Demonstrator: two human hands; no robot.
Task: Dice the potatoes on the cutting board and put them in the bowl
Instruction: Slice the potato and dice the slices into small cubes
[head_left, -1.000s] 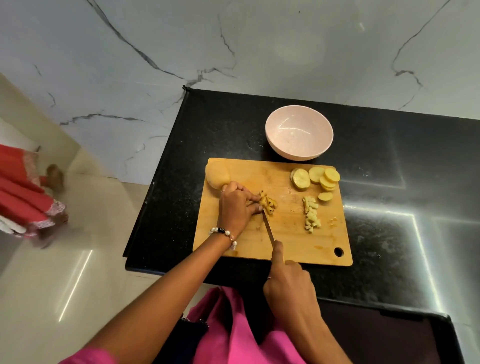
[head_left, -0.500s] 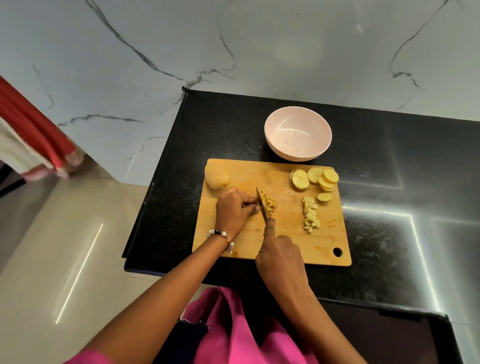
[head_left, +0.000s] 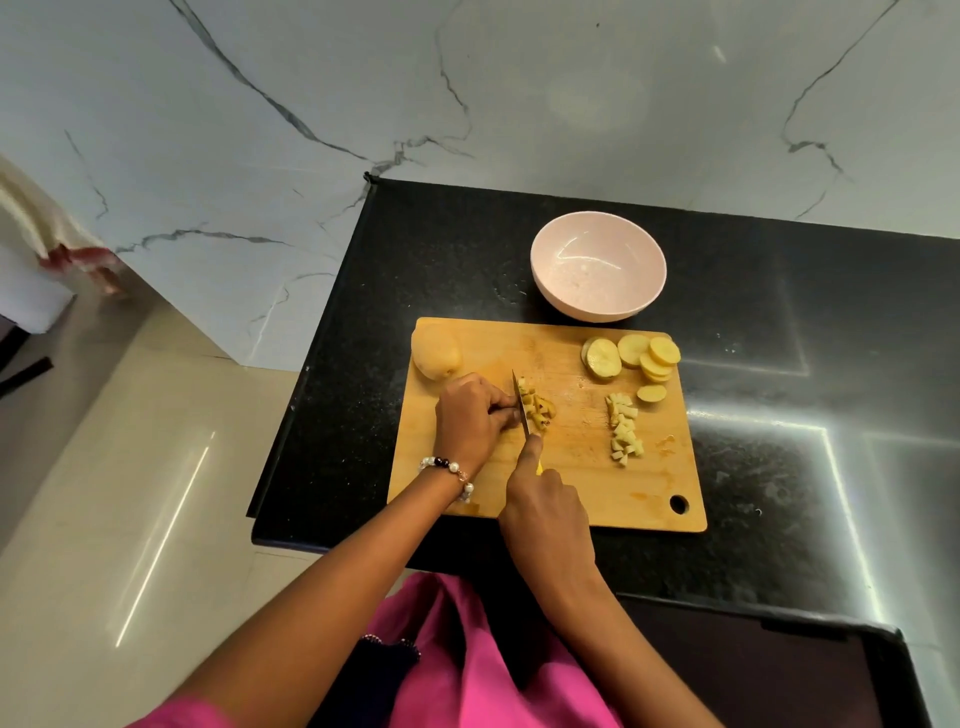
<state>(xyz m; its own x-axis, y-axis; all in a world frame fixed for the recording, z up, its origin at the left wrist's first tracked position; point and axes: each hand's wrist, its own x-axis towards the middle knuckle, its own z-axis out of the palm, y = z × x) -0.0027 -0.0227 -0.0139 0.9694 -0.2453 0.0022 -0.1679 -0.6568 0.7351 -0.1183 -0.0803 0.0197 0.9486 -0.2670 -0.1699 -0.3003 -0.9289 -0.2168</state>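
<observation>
- Countertop (head_left: 779, 415): black, speckled, glossy stone, set against a white marble-veined wall; bright strip reflections on its right half.
- Cutting board (head_left: 587, 483): wooden, rectangular, hanging hole at near right corner; lies flat on the countertop near its front edge.
- Bowl (head_left: 597, 265): pale pink, round, upright, nothing inside; stands directly on the countertop just behind the board's far edge, right of the board's centre.
- Floor (head_left: 130, 493): beige polished tiles, left of and below the countertop, with streaks of reflected light.
</observation>
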